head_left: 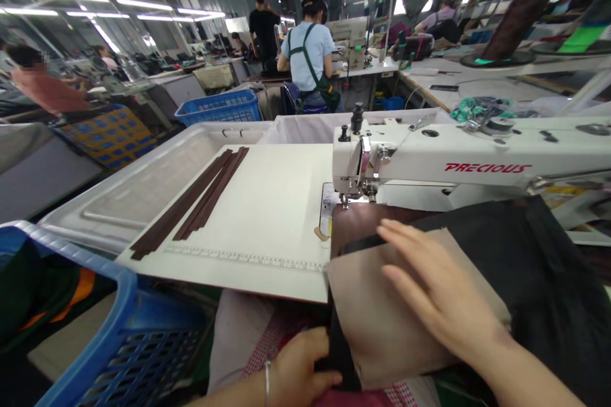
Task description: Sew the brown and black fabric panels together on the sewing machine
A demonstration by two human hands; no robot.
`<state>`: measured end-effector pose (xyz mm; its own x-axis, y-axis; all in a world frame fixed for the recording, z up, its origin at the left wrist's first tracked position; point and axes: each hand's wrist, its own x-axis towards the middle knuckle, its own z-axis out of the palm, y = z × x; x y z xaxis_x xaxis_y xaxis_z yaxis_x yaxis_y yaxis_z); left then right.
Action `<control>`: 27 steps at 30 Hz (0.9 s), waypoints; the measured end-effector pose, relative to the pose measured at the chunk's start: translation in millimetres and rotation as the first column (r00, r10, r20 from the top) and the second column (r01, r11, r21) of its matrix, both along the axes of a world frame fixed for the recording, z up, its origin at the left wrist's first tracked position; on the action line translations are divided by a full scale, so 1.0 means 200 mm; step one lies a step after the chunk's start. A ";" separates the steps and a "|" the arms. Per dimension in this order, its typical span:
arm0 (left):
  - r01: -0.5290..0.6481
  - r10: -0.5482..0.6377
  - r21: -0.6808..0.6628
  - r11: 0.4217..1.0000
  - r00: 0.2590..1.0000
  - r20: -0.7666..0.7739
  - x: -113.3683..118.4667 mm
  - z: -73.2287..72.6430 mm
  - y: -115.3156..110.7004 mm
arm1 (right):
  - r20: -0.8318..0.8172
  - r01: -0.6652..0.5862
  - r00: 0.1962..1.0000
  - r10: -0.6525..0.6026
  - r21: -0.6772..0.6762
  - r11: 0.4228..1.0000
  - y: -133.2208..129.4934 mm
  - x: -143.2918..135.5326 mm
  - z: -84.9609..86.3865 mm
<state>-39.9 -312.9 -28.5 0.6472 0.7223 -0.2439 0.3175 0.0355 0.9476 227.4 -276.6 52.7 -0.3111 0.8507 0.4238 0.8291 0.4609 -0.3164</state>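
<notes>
Where right hand [442, 286] rests, smooth tan panel [365, 305], black cloth [525, 254]

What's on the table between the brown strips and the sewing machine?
Mostly bare white tabletop, with a ruler along the near side. The head view shows it.

Table [281, 203] open left of machine head [356, 168]; under-arm gap seemingly narrow

Beige panel [370, 311]: four-sided, matte, slightly bowed, overlying black cloth, lower right of centre. Black cloth [520, 254]: loosely folded, rumpled, spread toward right edge. Brown piece [356, 222]: smooth, faintly glossy, laid flat, just right of centre.
</notes>
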 end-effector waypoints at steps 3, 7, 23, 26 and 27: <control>0.286 -0.189 0.246 0.926 0.916 -0.353 -0.06 0.11 0.05 | 0.210 -0.134 0.965 0.156 -0.115 0.984 0.08 -0.16 -0.16; 0.198 0.064 0.514 0.835 0.892 -0.448 -0.09 0.34 0.29 | 0.335 -0.128 0.927 0.168 -0.140 0.982 0.10 -0.14 -0.30; 0.484 0.097 0.743 0.463 0.805 -0.585 0.14 0.15 0.67 | 0.466 -0.159 0.873 0.145 -0.010 0.987 0.05 -0.04 -0.32; 0.437 0.144 0.659 0.612 0.758 -0.637 -0.09 0.24 0.80 | 0.425 -0.192 0.894 0.141 0.079 0.978 0.07 -0.01 -0.38; 0.356 0.242 0.629 0.691 0.706 -0.666 -0.21 0.28 0.85 | 0.402 -0.207 0.903 0.153 0.094 0.974 0.08 0.00 -0.40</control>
<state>-82.3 -142.2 27.4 0.5643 0.8221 -0.0749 0.8173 -0.5436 0.1914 226.5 -260.0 -28.0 -0.6164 0.7098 0.3410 0.7727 0.6286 0.0882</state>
